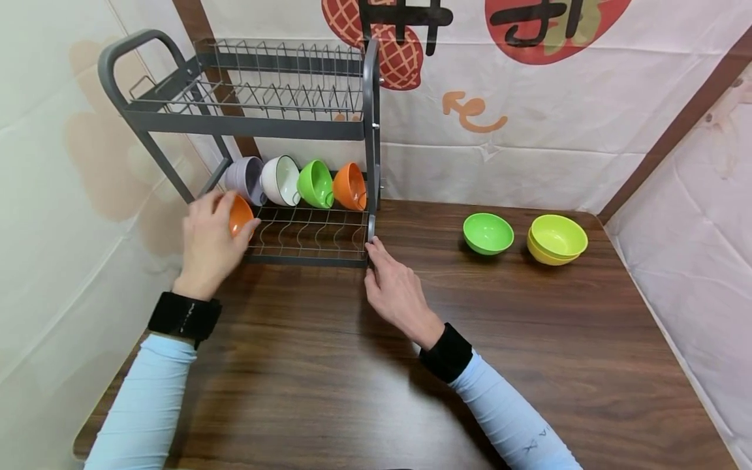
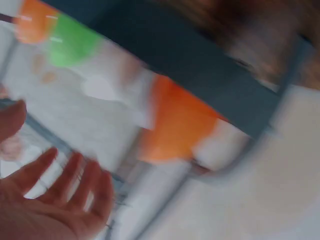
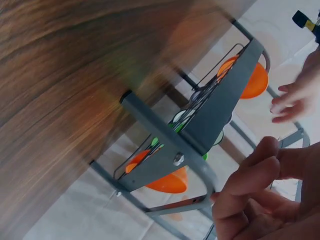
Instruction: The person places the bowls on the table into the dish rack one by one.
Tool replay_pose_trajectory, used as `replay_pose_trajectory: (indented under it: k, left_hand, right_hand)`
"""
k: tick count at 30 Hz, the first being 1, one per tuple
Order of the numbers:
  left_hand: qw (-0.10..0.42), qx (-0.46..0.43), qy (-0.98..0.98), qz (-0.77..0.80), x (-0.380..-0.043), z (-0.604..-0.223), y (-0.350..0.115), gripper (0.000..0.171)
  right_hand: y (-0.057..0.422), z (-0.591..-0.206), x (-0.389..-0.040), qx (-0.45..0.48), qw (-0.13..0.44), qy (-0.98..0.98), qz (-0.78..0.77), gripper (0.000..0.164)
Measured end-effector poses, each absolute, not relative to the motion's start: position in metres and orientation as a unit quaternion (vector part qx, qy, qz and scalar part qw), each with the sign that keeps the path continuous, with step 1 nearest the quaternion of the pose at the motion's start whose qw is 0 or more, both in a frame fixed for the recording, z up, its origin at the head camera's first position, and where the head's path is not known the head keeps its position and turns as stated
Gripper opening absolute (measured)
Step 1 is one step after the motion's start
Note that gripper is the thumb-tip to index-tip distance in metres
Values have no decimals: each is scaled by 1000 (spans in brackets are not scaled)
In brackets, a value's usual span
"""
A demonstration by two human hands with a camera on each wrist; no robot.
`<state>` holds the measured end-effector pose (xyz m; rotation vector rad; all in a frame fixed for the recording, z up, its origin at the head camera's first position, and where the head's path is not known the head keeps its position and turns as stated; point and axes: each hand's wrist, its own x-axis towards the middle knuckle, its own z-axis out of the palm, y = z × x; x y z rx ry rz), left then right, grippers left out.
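Observation:
My left hand [image 1: 208, 238] is at the left front of the dark grey dish rack [image 1: 247, 124], beside an orange cup [image 1: 239, 212] on its lower tier. The left wrist view, blurred, shows its fingers loosely extended and apart from that cup [image 2: 177, 122]. Fingertips of my right hand [image 1: 399, 287] touch the rack's right front post, low down. Behind the front orange cup, tilted cups stand in a row: lavender [image 1: 235, 176], white [image 1: 280, 181], green [image 1: 316, 185] and orange [image 1: 350, 187]. The front cup's far side is hidden by the left hand.
To the right on the brown wooden table [image 1: 529, 365] stand a green bowl [image 1: 488, 234] and a yellow-green bowl [image 1: 558, 236] stacked on a yellow one. The rack's upper tier [image 1: 276, 85] holds no dishes. White cloth walls [image 1: 558, 130] enclose the back and sides.

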<state>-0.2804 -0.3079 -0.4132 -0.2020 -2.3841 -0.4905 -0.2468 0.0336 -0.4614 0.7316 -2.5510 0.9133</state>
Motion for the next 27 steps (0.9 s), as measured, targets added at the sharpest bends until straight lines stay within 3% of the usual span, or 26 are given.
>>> replay_pose_trajectory:
  k: [4,9,17,27]
  left_hand:
    - [376,-155,-887,-217,-269,-414,-259,34]
    - [356,-234,-879,-214,-260,-432,-199,18]
    - [288,-287,-884,-232,-262,-464,-143,10]
    - [261,-303,-878,-262,-271,-472,-121,8]
  right_hand:
    - [41,-463,-250,268,241,-873,329,28]
    - [54,-466,-251,269,297,-850,342,16]
    - [74,-474,-250,261,292,-860,326,17]
    - [118,-479,-267,190,280,-907,250,18]
